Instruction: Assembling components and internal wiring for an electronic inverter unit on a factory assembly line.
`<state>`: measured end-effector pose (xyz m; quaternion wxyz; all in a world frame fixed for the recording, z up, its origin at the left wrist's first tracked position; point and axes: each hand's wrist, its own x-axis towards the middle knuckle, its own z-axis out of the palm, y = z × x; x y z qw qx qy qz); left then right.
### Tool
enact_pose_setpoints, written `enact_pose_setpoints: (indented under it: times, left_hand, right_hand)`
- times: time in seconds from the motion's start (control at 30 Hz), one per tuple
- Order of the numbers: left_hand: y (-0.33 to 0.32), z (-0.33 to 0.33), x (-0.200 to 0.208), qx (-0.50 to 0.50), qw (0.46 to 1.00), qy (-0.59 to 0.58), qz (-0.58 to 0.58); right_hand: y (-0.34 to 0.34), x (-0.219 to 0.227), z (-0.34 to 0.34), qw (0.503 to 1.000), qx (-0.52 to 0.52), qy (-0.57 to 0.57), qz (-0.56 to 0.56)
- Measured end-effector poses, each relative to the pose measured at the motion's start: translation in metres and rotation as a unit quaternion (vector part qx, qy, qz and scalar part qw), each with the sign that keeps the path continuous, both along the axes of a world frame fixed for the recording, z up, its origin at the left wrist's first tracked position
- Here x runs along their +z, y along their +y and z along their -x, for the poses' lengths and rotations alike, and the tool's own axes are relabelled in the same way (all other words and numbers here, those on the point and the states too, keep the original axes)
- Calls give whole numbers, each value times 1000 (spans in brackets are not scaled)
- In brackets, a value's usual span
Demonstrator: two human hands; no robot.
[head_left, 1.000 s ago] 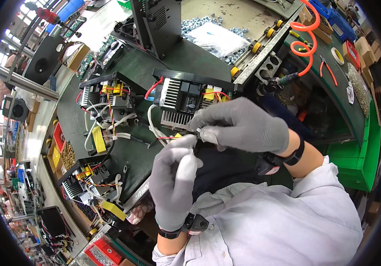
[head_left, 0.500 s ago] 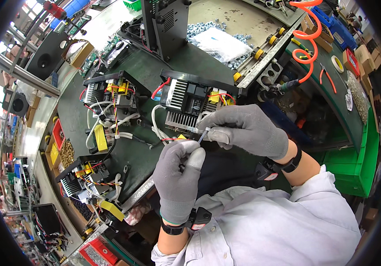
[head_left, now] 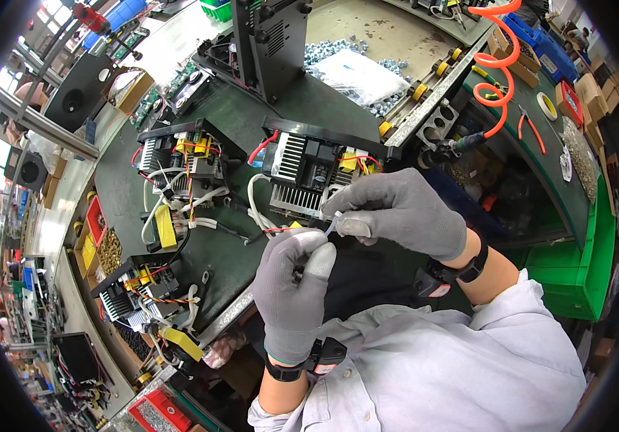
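Observation:
Both of my hands wear grey gloves and meet over the front edge of the bench. A thin whitish cable tie [head_left: 332,225] spans the short gap between them. My left hand [head_left: 296,277] pinches its lower end between thumb and fingers, while my right hand [head_left: 396,214] pinches the upper end. Just beyond the right fingers stands a circuit unit with a finned heatsink [head_left: 317,162], with red and white wires coming off it. Its lower right corner is partly hidden by my right hand.
Two similar heatsink units stand left, one farther [head_left: 183,162] and one nearer [head_left: 137,291]. A black upright metal panel [head_left: 270,47] rises at the back, near a clear plastic bag [head_left: 361,74] among loose metal fasteners. An orange coiled hose [head_left: 500,93] hangs right, above orange-handled pliers [head_left: 532,133].
My left hand has shifted slightly right, and the cable tie between my hands now looks bent and paler. The right hand has barely moved.

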<state>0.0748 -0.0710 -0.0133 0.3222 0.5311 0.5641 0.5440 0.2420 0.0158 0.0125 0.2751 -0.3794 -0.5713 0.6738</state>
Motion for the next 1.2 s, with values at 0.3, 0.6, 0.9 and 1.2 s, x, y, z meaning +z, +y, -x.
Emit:
enact_pose_setpoints:
  times: [0.3, 0.6, 0.9, 1.2]
  left_hand:
    - [3, 0, -8, 11, 999, 7, -47]
    - [-2, 2, -10, 14, 999, 9, -27]
    - [8, -2, -8, -2, 1000, -1, -28]
    - [20, -17, -25, 43, 996, -9, -73]
  right_hand:
    - [-2, 1, 1, 998, -2, 27, 50]
    - [-7, 2, 1, 997, -30, 53, 55]
    - [2, 6, 2, 998, 17, 26, 62]
    - [6, -15, -4, 974, -7, -47, -221]
